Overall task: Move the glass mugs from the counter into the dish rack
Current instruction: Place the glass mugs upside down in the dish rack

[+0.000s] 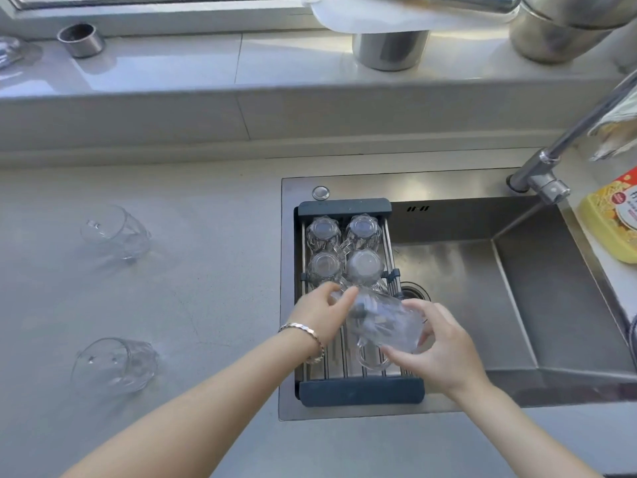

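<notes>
A dish rack [360, 391] with dark end bars and steel rods spans the left end of the sink. Several glass mugs [363, 265] stand upside down in its far half. Over the rack's near half, both hands hold one glass mug [382, 322] tilted on its side, handle down. My left hand [322, 313], with a bracelet on the wrist, grips the mug's base end. My right hand [436, 346] grips its rim end. Two more glass mugs, one farther [115, 232] and one nearer [115, 363], rest on the grey counter at the left.
The steel sink [482, 288] lies right of the rack, with a faucet [548, 177] at its back right. A yellow packet [613, 219] sits at the right edge. Metal pots [389, 50] and a small metal cup [81, 39] stand on the window ledge.
</notes>
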The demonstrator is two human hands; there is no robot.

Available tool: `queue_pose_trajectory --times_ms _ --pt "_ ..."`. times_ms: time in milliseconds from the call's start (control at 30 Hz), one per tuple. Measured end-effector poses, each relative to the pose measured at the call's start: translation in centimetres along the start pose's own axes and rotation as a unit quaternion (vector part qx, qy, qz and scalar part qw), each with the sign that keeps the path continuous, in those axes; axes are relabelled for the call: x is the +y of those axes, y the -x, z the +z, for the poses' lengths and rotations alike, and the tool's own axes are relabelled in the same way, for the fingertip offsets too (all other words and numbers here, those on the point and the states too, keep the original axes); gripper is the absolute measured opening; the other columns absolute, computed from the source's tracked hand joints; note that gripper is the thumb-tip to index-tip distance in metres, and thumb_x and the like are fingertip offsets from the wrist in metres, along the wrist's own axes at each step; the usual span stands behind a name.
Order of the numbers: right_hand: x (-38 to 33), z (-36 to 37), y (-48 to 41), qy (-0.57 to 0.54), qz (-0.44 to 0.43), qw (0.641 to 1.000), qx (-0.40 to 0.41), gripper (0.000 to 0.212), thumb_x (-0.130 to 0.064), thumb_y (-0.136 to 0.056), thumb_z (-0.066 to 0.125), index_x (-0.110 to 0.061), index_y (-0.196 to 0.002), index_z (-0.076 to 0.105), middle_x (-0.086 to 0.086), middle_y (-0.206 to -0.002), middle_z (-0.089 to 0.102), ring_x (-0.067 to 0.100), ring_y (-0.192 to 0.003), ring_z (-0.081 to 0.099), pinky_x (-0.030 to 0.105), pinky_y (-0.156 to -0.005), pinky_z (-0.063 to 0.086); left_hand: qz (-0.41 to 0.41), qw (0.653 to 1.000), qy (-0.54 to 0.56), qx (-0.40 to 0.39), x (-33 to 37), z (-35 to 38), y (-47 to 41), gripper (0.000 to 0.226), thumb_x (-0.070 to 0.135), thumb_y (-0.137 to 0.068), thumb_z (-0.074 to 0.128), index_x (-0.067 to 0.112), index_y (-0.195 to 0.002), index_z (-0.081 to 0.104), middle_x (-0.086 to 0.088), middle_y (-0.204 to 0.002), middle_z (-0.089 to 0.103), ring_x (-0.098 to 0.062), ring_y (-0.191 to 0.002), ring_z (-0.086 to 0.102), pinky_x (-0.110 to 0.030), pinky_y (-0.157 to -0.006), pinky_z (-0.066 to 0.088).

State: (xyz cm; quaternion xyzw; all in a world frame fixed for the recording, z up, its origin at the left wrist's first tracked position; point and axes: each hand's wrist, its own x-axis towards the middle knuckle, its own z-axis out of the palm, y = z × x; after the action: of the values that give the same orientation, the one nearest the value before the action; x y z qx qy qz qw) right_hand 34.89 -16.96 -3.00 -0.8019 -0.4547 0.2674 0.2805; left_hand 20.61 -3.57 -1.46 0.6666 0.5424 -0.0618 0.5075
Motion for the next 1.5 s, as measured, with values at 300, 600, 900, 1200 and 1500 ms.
queue_pose_trajectory --times_ms 300,600,900,1200,1500 --pt "0.1 5.5 -4.9 0.222 0.190 0.955 -0.047 0.066 -0.059 -0.071 0.063 -0.019 -0.121 0.045 0.007 -0.119 0.047 0.031 -0.099 0.062 0.035 -0.080 0.049 0.177 0.885 -0.431 0.024 -4.9 1.2 -4.6 0.061 0.019 -0.092 0.054 0.020 -0.145 0.025 -0.002 -0.155 0.027 -0.025 -0.135 0.038 -0.040 -0.102 0.038" --pt "-1.6 6.5 -4.6 0.130 0.150 0.980 0.017 0.050 -0.033 -0.083 0.063 -0.014 -0.126 0.046 0.011 -0.120 0.043 0.032 -0.100 0.058 0.036 -0.077 0.048 0.166 0.901 -0.401 0.007 -5.5 0.9 -4.6 0.061 0.027 -0.092 0.054 0.023 -0.145 0.024 0.000 -0.156 0.023 -0.025 -0.134 0.037 -0.040 -0.103 0.039" --pt "-12.7 11.7 -3.2 0.085 -0.063 0.957 -0.270 0.035 -0.025 -0.084 0.062 -0.019 -0.118 0.055 -0.001 -0.111 0.057 0.013 -0.101 0.055 0.027 -0.088 0.046 0.069 0.965 -0.158 0.198 -11.7 -13.3 0.6 0.032 0.017 -0.091 0.053 0.015 -0.122 0.058 -0.003 -0.133 0.057 -0.023 -0.123 0.053 -0.033 -0.101 0.043" --pt "-20.5 22.6 -3.0 0.004 -0.130 0.912 -0.389 0.101 -0.022 -0.067 0.082 -0.014 -0.145 0.020 0.005 -0.151 0.031 0.016 -0.139 0.029 0.023 -0.111 0.022 -0.056 0.912 -0.028 0.406 -18.5 -24.9 1.9 0.054 0.008 -0.082 0.061 0.006 -0.134 0.043 -0.017 -0.140 0.040 -0.032 -0.131 0.038 -0.039 -0.109 0.032" --pt "-21.8 27.7 -1.9 -0.063 -0.086 0.933 -0.345 0.084 -0.023 -0.059 0.083 -0.016 -0.131 0.041 0.001 -0.131 0.052 0.015 -0.121 0.050 0.017 -0.094 0.037 -0.060 0.946 -0.072 0.309 -20.4 -27.6 -2.5 0.108 0.037 -0.070 0.078 0.012 -0.149 0.010 -0.007 -0.158 0.016 -0.026 -0.144 0.021 -0.042 -0.114 0.026"
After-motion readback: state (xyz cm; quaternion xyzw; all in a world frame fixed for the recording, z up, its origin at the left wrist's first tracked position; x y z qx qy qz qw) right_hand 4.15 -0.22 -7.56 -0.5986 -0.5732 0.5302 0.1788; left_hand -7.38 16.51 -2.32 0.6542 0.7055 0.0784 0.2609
